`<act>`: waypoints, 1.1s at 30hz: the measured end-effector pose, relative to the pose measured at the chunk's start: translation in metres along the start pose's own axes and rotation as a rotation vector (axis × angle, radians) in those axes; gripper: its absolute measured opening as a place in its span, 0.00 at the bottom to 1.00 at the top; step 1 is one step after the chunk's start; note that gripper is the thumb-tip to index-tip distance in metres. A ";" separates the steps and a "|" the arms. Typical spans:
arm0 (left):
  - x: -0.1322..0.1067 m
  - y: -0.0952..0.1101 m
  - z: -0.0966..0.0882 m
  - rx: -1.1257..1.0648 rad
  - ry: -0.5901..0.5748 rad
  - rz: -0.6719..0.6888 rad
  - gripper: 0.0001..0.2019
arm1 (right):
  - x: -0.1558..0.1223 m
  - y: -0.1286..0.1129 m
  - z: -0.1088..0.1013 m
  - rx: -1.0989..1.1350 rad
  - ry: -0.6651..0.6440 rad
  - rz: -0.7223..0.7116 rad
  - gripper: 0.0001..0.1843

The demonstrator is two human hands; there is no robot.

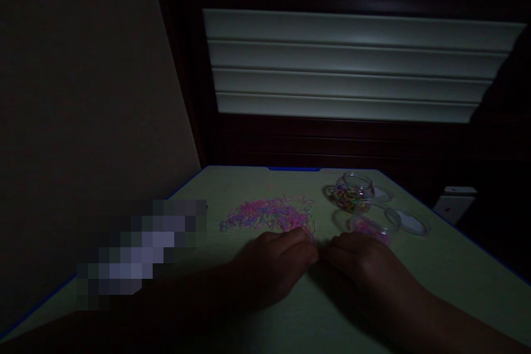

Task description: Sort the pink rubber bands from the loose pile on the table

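Observation:
The room is dim. My left hand (276, 260) and my right hand (359, 260) rest close together on a pale green table (435, 265), knuckles toward the camera and fingers curled under. Their fingertips meet at the near edge of a loose pile of tiny pink and purple rubber bands (269, 214). Whatever the fingers pinch is too small and dark to make out. Behind my right hand stands a clear jar holding pink bands (373, 224). Farther back sits a round clear jar of mixed-colour bands (353, 192).
Two clear lids (410, 223) lie beside the jars at the right. A blurred patch covers the table's left part. The table has a blue edge (292, 168). A pale wall stands on the left, a lit slatted panel (352, 66) behind.

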State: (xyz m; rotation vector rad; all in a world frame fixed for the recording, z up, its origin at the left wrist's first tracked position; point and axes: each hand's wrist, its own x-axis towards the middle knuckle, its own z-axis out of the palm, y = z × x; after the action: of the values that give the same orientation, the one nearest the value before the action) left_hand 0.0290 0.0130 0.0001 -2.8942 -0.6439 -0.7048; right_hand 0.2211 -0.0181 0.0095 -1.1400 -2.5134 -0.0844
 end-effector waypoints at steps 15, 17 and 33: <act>0.002 0.001 0.000 -0.046 0.058 -0.052 0.09 | -0.001 -0.003 -0.004 0.034 -0.027 0.044 0.08; 0.001 0.000 0.001 -0.051 0.047 -0.069 0.09 | -0.001 -0.003 -0.005 0.036 -0.029 0.041 0.08; 0.000 -0.001 0.004 -0.046 0.069 -0.112 0.08 | -0.003 -0.007 -0.012 0.017 -0.047 0.037 0.08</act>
State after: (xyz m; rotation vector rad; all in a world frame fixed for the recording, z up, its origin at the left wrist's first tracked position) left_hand 0.0299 0.0150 -0.0035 -2.8785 -0.7967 -0.8393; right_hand 0.2209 -0.0272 0.0201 -1.1948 -2.5275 -0.0260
